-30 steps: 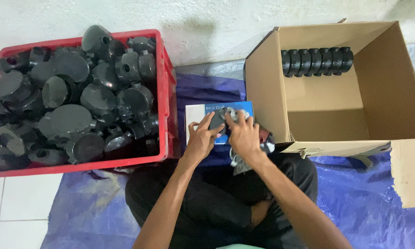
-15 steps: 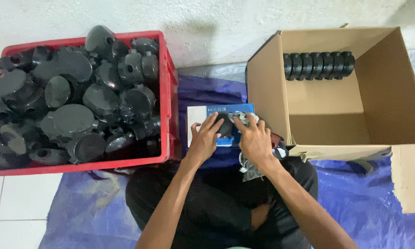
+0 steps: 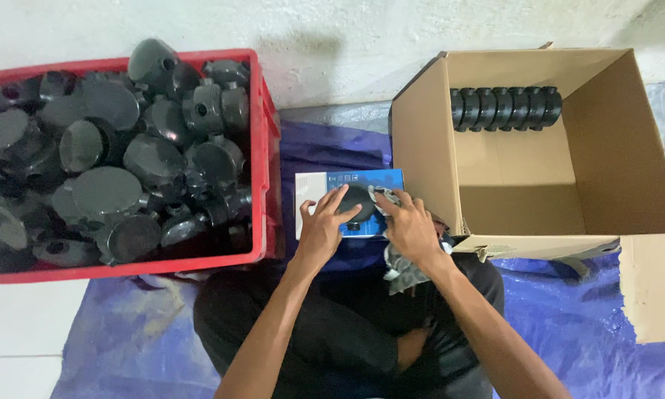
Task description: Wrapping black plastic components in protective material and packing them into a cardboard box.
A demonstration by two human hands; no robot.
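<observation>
Both hands, left (image 3: 322,229) and right (image 3: 410,230), grip a black round part (image 3: 356,204) (over a blue-white box (image 3: 347,182)) between red crate (image 3: 262,148) and cardboard carton (image 3: 421,148).

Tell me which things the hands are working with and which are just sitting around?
In the hands' work:
- left hand and right hand on a round black part
- blue and white box under it
- grey cloth under the right hand

Just sitting there:
- red crate heaped with black parts
- cardboard box with a black row
- blue sheet
</observation>
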